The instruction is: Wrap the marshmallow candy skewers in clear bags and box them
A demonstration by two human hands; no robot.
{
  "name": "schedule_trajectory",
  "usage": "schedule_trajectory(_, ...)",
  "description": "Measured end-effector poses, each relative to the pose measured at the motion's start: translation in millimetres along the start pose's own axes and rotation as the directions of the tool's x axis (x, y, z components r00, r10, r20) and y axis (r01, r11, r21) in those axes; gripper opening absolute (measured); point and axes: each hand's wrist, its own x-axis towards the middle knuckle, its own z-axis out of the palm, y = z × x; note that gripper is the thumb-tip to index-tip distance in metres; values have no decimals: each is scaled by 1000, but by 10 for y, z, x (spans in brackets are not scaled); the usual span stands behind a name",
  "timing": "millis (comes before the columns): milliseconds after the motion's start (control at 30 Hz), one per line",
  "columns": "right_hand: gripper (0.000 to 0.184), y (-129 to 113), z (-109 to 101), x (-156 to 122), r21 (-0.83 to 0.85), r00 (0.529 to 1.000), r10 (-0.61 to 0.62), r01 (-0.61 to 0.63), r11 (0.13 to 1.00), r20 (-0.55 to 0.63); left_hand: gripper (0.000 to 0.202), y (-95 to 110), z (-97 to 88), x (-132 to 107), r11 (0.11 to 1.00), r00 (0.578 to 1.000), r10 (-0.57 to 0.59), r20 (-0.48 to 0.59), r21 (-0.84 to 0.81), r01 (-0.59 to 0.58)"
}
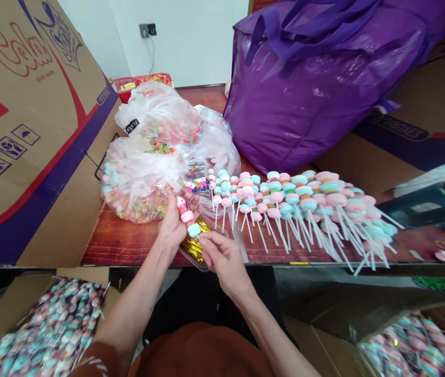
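Observation:
My left hand point(173, 225) is closed round a candy skewer point(187, 215) of pink and blue pieces, held above the table's near edge. My right hand point(222, 256) pinches at the skewer's lower end, just above a clear packet of gold twist ties point(195, 246). A long row of finished marshmallow sticks point(304, 204) in pink, blue and white lies on the wooden table point(128, 243) to the right of my hands.
Clear plastic bags of sweets point(152, 167) sit behind my hands. A big cardboard box point(22, 115) stands at the left, a purple bag point(324, 84) at the back right. Boxes of wrapped sticks point(49, 330) lie on the floor on both sides.

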Motion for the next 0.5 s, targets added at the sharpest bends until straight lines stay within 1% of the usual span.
schedule_trajectory(67, 30, -46, 9, -22, 168, 992, 125, -128, 977, 25, 40, -18, -1, 11, 1000, 1000, 20, 14, 19, -21)
schedule_trajectory(133, 33, -94, 23, -54, 285, 968, 225, -248, 926, 112, 42, -27, -6, 21, 1000, 999, 27, 19, 11, -27)
schedule_trajectory(167, 34, -113, 32, -70, 317, 956, 252, -288, 904, 149, 42, -29, -8, 23, 1000, 999, 31, 25, -1, -31)
schedule_trajectory(200, 34, -127, 42, -82, 336, 951, 263, -305, 891, 165, 42, -31, -9, 21, 999, 999, 38, 37, -11, -38)
schedule_trajectory(267, 34, -131, 62, -89, 342, 953, 264, -300, 891, 148, 41, -39, -2, 4, 999, 996, 48, 73, -3, -48)
schedule_trajectory(333, 32, -105, 72, -68, 297, 972, 222, -234, 926, 73, 37, -59, 15, -29, 998, 995, 31, 90, 59, -36)
schedule_trajectory(367, 31, -86, 69, -51, 239, 986, 166, -165, 957, 17, 35, -71, 26, -48, 995, 996, 16, 87, 101, -25)
schedule_trajectory(400, 29, -65, 58, -32, 148, 996, 81, -74, 986, -43, 33, -82, 35, -65, 990, 997, -3, 79, 143, -9)
schedule_trajectory(433, 27, -45, 39, -15, 29, 995, -28, 31, 999, -95, 31, -87, 41, -78, 984, 997, -21, 71, 181, 8)
schedule_trajectory(467, 25, -28, 11, -1, -108, 980, -151, 137, 985, -130, 29, -84, 42, -87, 978, 997, -37, 67, 208, 22)
schedule_trajectory(500, 24, -13, -24, 9, -250, 953, -271, 232, 940, -136, 28, -74, 39, -89, 974, 996, -54, 71, 225, 37)
